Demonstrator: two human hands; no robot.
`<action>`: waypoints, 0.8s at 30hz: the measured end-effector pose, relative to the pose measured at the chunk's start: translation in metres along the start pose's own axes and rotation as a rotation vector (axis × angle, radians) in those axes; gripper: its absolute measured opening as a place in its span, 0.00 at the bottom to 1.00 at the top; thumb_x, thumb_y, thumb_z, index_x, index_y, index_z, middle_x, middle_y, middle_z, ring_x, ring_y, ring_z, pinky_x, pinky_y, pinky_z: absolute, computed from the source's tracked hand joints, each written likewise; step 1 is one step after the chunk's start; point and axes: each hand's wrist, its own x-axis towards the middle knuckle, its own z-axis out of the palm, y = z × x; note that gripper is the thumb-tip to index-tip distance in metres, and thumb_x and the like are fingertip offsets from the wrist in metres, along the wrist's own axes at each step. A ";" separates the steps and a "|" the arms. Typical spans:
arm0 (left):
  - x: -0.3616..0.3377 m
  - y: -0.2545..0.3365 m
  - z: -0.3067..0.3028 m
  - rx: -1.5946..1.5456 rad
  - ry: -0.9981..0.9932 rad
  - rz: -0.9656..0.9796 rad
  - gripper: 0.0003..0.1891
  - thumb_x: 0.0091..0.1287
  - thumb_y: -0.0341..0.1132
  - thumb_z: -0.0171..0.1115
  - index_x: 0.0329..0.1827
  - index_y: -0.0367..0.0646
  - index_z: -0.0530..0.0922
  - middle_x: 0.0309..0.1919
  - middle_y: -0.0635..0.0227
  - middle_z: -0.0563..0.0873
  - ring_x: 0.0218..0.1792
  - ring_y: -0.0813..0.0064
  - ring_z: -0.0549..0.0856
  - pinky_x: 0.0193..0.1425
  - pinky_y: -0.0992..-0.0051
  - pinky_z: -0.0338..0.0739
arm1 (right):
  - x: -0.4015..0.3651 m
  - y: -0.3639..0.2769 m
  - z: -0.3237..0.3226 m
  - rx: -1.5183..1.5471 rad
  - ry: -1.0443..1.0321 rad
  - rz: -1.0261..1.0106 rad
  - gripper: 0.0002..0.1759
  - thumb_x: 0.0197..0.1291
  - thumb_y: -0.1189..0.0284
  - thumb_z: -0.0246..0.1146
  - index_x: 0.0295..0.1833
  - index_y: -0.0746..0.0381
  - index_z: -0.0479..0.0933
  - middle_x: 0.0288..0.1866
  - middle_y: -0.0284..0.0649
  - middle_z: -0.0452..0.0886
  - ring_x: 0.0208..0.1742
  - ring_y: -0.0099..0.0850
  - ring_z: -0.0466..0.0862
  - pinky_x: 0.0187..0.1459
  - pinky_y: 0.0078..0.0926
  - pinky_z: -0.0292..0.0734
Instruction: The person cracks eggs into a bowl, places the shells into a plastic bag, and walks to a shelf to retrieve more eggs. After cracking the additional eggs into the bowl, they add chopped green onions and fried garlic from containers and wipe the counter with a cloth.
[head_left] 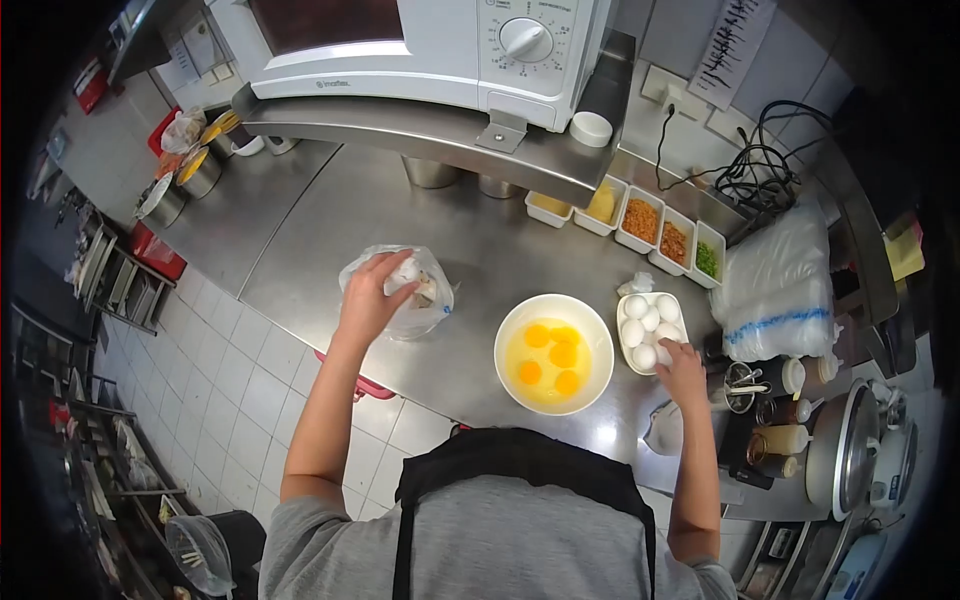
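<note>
My left hand (370,295) is over a clear plastic bag (418,322) on the steel counter, its fingers curled around a white eggshell (408,269). More shell pieces (428,290) show inside the bag. At the right, my right hand (684,374) has its fingertips closed on an egg at the near edge of a white tray (626,352). Several whole white eggs (650,318) lie in that tray. Between my hands stands a white bowl (505,368) with several raw yolks (563,354) in clear egg white.
Small white containers of chopped toppings (641,219) line the back, under a shelf bearing a microwave (430,60). Stacked plastic-wrapped goods (775,280), a whisk (742,385) and bottles (785,440) stand to the right. Metal pots (200,175) stand at the far left.
</note>
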 end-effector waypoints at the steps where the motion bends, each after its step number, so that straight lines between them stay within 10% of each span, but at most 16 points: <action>1: -0.003 -0.017 0.004 0.097 -0.108 -0.093 0.28 0.54 0.40 0.74 0.59 0.50 0.79 0.56 0.59 0.80 0.56 0.57 0.79 0.58 0.59 0.72 | 0.000 0.000 0.001 0.010 0.018 -0.005 0.25 0.49 0.71 0.70 0.56 0.48 0.77 0.56 0.39 0.78 0.58 0.44 0.77 0.53 0.52 0.73; 7: -0.017 -0.026 0.028 0.268 -0.041 -0.126 0.36 0.53 0.42 0.74 0.68 0.56 0.71 0.67 0.60 0.68 0.68 0.54 0.65 0.67 0.52 0.59 | -0.002 -0.004 -0.008 0.152 0.130 0.044 0.22 0.50 0.71 0.71 0.54 0.54 0.78 0.49 0.43 0.81 0.52 0.43 0.80 0.52 0.44 0.73; 14: 0.002 0.012 0.009 0.162 0.068 -0.076 0.31 0.57 0.34 0.69 0.66 0.55 0.72 0.65 0.59 0.70 0.67 0.56 0.67 0.69 0.55 0.56 | -0.033 -0.054 0.021 1.035 0.292 -0.294 0.22 0.57 0.72 0.68 0.58 0.63 0.75 0.52 0.42 0.81 0.48 0.31 0.80 0.49 0.27 0.75; 24: 0.000 0.068 0.021 0.186 0.017 -0.222 0.37 0.54 0.35 0.70 0.69 0.50 0.66 0.56 0.52 0.71 0.57 0.52 0.71 0.62 0.56 0.63 | -0.035 -0.066 0.017 0.821 0.203 -0.413 0.20 0.56 0.73 0.69 0.54 0.64 0.75 0.49 0.43 0.81 0.49 0.35 0.81 0.52 0.30 0.75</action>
